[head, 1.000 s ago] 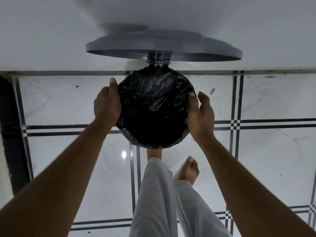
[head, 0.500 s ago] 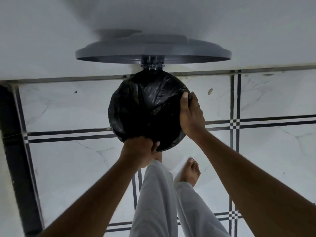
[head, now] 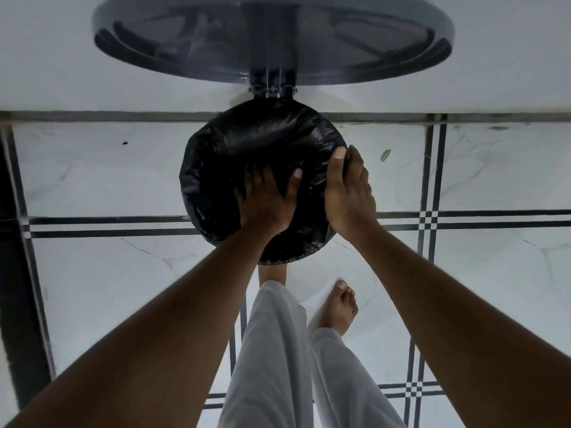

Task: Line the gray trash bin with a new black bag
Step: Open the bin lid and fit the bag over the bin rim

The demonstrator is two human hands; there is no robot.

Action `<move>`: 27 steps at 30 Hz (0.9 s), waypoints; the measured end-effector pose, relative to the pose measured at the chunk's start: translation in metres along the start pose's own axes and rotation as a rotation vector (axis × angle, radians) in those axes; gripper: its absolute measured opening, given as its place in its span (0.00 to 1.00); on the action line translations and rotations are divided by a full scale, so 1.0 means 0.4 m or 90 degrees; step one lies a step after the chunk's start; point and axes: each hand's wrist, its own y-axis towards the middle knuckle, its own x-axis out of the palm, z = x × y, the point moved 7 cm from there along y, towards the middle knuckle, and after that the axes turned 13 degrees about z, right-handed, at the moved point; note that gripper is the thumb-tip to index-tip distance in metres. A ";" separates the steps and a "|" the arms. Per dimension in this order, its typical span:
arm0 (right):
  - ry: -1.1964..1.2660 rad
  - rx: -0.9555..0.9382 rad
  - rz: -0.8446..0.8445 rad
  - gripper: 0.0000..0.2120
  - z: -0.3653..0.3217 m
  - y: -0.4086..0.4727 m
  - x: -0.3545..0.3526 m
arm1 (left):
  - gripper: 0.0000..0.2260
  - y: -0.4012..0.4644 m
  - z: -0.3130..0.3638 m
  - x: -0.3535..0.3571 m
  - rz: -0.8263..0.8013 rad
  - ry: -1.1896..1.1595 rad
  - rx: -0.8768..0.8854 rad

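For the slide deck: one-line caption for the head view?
Left hand presses the black bag into the bin while right hand grips its rim, lid open.

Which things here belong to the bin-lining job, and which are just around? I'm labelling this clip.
Part of the job:
black bag
bin lid, standing open
left hand, pressing into the bag
right hand, at the rim

Just around:
tiled floor
bare foot

Home interior: marble-tiled floor [head: 494, 288], bare feet [head: 340, 307].
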 end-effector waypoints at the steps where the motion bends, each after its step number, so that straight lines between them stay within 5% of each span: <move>1: 0.001 -0.009 0.004 0.39 0.004 0.002 0.004 | 0.42 0.010 -0.006 0.016 -0.028 -0.008 -0.030; 8: 0.041 -0.071 0.057 0.37 0.019 0.006 0.009 | 0.52 0.042 -0.033 0.091 -0.145 -0.128 -0.190; 11: 0.044 -0.090 0.072 0.38 0.029 0.010 0.018 | 0.53 0.061 -0.055 0.120 -0.149 -0.103 -0.172; 15: 0.045 -0.122 0.088 0.41 0.029 0.012 0.020 | 0.46 0.054 -0.044 0.104 -0.142 -0.142 -0.178; 20: -0.006 -0.114 0.066 0.39 0.015 -0.002 0.010 | 0.24 0.015 -0.001 0.055 -0.204 0.040 -0.037; 23: -0.032 -0.097 0.055 0.38 0.002 -0.013 -0.001 | 0.14 -0.042 0.032 -0.043 -0.110 0.053 0.061; 27: -0.043 -0.069 0.026 0.39 -0.003 -0.013 -0.003 | 0.09 -0.133 0.052 -0.240 0.226 -0.076 0.194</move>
